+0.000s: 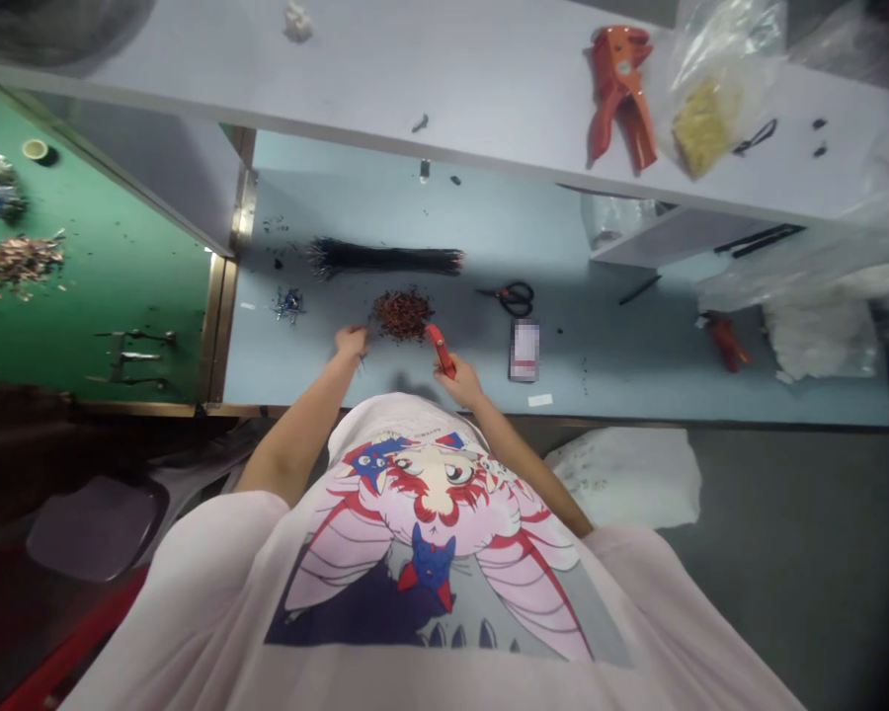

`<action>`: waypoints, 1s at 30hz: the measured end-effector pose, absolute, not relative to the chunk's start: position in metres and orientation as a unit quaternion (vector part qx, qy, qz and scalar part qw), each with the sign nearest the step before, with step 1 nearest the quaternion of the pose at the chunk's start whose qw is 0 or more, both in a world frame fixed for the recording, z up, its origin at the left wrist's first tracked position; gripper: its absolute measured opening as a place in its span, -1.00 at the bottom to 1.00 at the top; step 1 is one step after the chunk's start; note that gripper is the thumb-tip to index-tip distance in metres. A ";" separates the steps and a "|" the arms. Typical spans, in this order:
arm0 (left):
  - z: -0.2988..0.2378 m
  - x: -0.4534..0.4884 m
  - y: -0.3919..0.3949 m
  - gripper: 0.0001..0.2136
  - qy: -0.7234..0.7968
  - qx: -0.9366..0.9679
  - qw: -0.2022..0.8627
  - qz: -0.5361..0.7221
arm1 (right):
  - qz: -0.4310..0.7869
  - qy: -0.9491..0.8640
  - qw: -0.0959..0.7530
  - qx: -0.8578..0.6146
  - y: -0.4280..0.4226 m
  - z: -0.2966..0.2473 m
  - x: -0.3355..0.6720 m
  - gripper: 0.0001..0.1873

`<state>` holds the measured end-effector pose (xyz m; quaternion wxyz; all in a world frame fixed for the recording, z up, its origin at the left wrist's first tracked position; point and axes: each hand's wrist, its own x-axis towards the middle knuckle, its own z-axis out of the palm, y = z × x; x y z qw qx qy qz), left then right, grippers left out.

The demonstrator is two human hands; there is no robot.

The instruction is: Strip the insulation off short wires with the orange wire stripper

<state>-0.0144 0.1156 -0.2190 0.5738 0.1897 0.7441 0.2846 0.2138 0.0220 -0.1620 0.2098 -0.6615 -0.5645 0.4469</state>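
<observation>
My right hand (460, 381) is wrapped round a red hand tool (441, 353), its head pointing up and left; its exact kind is unclear. My left hand (352, 342) is closed in a pinch, with a small dark bit showing below the fingertips, too small to name. Between and just beyond the hands lies a heap of small reddish-brown pieces (402, 313). Behind that heap stretches a bundle of black wires (389, 259) with pale ends. A small pile of blue and silvery bits (288, 304) is left of my left hand.
Black-handled scissors (517, 298) and a blurred-out rectangular object (525, 350) lie to the right. A raised white shelf (489, 89) crosses the back, bearing a red cutter (622, 94) and a bag with yellow contents (703, 123). Another red tool (727, 343) lies far right. A green table (133, 257) adjoins left.
</observation>
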 end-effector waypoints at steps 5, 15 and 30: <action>-0.206 0.003 0.128 -0.90 0.715 0.260 0.571 0.308 | 0.429 -0.491 0.245 -0.718 -0.007 -0.151 0.225 -0.67; -0.163 -0.038 0.051 -0.88 0.700 0.237 0.596 0.316 | 0.477 -0.481 0.265 -0.687 0.013 -0.127 0.195 -0.79; -0.074 0.014 0.024 -0.94 0.576 0.472 0.518 0.420 | 0.618 -0.370 0.400 -0.566 0.015 -0.068 0.158 -0.69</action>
